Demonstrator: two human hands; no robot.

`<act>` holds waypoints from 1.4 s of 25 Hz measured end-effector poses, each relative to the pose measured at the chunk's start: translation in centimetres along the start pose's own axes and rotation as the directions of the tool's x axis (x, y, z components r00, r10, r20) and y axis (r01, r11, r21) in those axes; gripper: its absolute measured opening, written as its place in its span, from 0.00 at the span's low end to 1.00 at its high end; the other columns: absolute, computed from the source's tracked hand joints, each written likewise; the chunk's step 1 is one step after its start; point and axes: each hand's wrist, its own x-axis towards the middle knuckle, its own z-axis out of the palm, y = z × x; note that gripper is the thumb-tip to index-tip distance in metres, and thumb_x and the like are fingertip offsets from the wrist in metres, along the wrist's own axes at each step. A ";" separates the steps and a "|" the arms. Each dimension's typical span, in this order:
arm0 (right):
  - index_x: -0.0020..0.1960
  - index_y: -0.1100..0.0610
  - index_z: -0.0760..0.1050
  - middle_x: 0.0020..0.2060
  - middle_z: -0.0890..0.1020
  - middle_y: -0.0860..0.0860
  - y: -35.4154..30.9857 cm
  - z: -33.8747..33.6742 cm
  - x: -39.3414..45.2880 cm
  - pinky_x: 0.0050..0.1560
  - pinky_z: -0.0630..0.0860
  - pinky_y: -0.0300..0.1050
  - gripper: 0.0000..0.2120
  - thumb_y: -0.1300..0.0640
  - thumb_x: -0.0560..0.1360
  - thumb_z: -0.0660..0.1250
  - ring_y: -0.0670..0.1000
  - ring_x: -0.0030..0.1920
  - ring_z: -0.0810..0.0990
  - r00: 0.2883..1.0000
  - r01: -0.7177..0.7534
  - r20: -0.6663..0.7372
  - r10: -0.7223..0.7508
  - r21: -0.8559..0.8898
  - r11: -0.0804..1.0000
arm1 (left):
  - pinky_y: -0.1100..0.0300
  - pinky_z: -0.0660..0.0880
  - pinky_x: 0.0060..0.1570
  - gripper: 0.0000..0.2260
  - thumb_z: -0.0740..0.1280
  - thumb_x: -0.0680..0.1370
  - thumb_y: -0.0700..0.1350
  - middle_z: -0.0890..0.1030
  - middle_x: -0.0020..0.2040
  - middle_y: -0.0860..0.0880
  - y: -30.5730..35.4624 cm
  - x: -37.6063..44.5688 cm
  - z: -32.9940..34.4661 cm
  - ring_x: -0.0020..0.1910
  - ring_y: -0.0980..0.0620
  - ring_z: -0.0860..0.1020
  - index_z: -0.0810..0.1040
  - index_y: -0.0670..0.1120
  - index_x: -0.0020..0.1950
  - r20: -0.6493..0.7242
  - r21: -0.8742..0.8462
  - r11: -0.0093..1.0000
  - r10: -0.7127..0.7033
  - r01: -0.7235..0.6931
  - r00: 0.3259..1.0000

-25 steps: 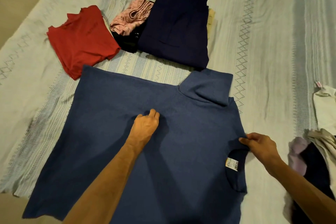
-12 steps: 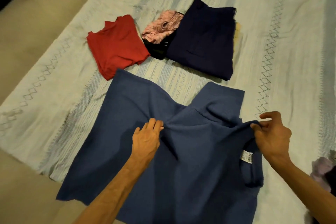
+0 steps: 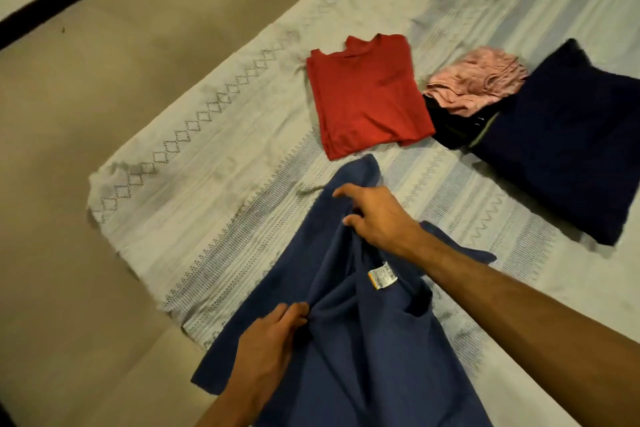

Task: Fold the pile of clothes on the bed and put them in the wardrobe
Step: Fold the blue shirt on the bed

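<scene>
A blue shirt (image 3: pixel 363 364) lies half folded on the near part of the bed (image 3: pixel 207 177), its white neck label (image 3: pixel 381 278) facing up. My left hand (image 3: pixel 273 343) presses flat on the shirt near its left side, fingers straight. My right hand (image 3: pixel 374 215) reaches across the shirt and pinches its upper edge, which is drawn over to the left into a raised fold. Beyond lie a folded red shirt (image 3: pixel 367 97), a folded navy garment (image 3: pixel 571 135) and a crumpled pink garment (image 3: pixel 478 80) on top of a black one (image 3: pixel 450 125).
The bed's corner and left edge run diagonally through the view, with beige floor (image 3: pixel 104 80) to the left. A dark strip (image 3: pixel 41 7) crosses the floor at top left. The blue shirt's lower left corner hangs over the bed edge.
My right hand has carried the shirt's right shoulder edge across to the left, over the body. My left hand stayed pressed on the shirt. The view has swung left, showing floor.
</scene>
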 end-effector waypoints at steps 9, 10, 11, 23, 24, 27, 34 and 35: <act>0.51 0.64 0.80 0.48 0.81 0.59 -5.3 6.0 9.6 0.51 0.78 0.49 0.08 0.65 0.73 0.64 0.58 0.51 0.82 0.831 0.466 0.542 -0.125 -0.555 0.689 | 0.63 0.71 0.32 0.32 0.83 0.65 0.41 0.76 0.61 0.57 -5.3 -0.1 -1.4 0.40 0.56 0.77 0.75 0.58 0.64 0.069 0.074 0.957 0.275 -0.280 0.959; 0.43 0.62 0.81 0.39 0.81 0.55 -5.4 5.3 10.3 0.46 0.80 0.47 0.06 0.64 0.69 0.67 0.56 0.44 0.83 0.825 0.496 0.535 -0.179 -0.537 0.682 | 0.62 0.72 0.34 0.30 0.80 0.68 0.39 0.74 0.67 0.56 -5.2 -0.1 -2.1 0.42 0.56 0.78 0.75 0.57 0.65 0.060 0.073 0.938 0.336 -0.339 0.940; 0.41 0.61 0.82 0.34 0.80 0.52 -5.3 4.2 10.6 0.44 0.80 0.45 0.04 0.64 0.67 0.70 0.54 0.40 0.83 0.817 0.452 0.563 -0.122 -0.495 0.742 | 0.62 0.71 0.35 0.29 0.76 0.69 0.37 0.72 0.71 0.56 -5.1 0.1 -3.0 0.43 0.55 0.78 0.74 0.57 0.66 0.043 0.080 0.908 0.408 -0.411 0.912; 0.51 0.61 0.86 0.41 0.83 0.63 -0.1 -25.8 -20.6 0.43 0.72 0.50 0.19 0.49 0.68 0.83 0.57 0.42 0.76 0.874 -0.463 0.093 0.477 0.457 0.760 | 0.60 0.74 0.40 0.16 0.54 0.83 0.37 0.78 0.45 0.54 3.5 2.7 -28.9 0.39 0.52 0.76 0.72 0.53 0.65 0.244 0.395 0.515 0.739 -0.761 0.627; 0.51 0.61 0.86 0.39 0.83 0.59 -0.8 -27.2 -23.2 0.41 0.70 0.48 0.15 0.53 0.69 0.81 0.55 0.39 0.76 0.861 -0.460 0.052 0.505 0.503 0.732 | 0.62 0.73 0.37 0.15 0.58 0.82 0.39 0.78 0.43 0.55 6.4 2.7 -29.3 0.37 0.53 0.76 0.72 0.54 0.65 0.285 0.392 0.494 0.737 -0.776 0.613; 0.48 0.62 0.84 0.30 0.76 0.51 -3.1 -32.8 -32.7 0.26 0.64 0.35 0.08 0.59 0.73 0.75 0.45 0.26 0.69 0.824 -0.428 -0.015 0.567 0.639 0.639 | 0.62 0.76 0.37 0.10 0.61 0.82 0.45 0.78 0.44 0.55 16.7 0.5 -30.5 0.37 0.55 0.75 0.72 0.53 0.63 0.383 0.387 0.407 0.745 -0.827 0.546; 0.55 0.68 0.82 0.45 0.85 0.61 -3.2 -42.0 -53.9 0.41 0.84 0.39 0.14 0.63 0.72 0.77 0.52 0.41 0.87 0.689 -0.359 -0.152 0.709 0.779 0.515 | 0.56 0.76 0.40 0.10 0.60 0.84 0.44 0.74 0.67 0.54 39.5 -12.6 -32.7 0.44 0.52 0.77 0.75 0.52 0.64 0.425 0.208 -0.004 0.901 -0.978 0.087; 0.55 0.68 0.83 0.47 0.85 0.64 -3.0 -42.5 -56.4 0.42 0.85 0.40 0.14 0.63 0.72 0.77 0.53 0.41 0.87 0.675 -0.344 -0.191 0.713 0.773 0.533 | 0.56 0.77 0.42 0.11 0.60 0.85 0.43 0.74 0.68 0.56 41.8 -14.1 -33.0 0.46 0.52 0.79 0.73 0.53 0.66 0.421 0.117 0.077 0.899 -0.990 0.120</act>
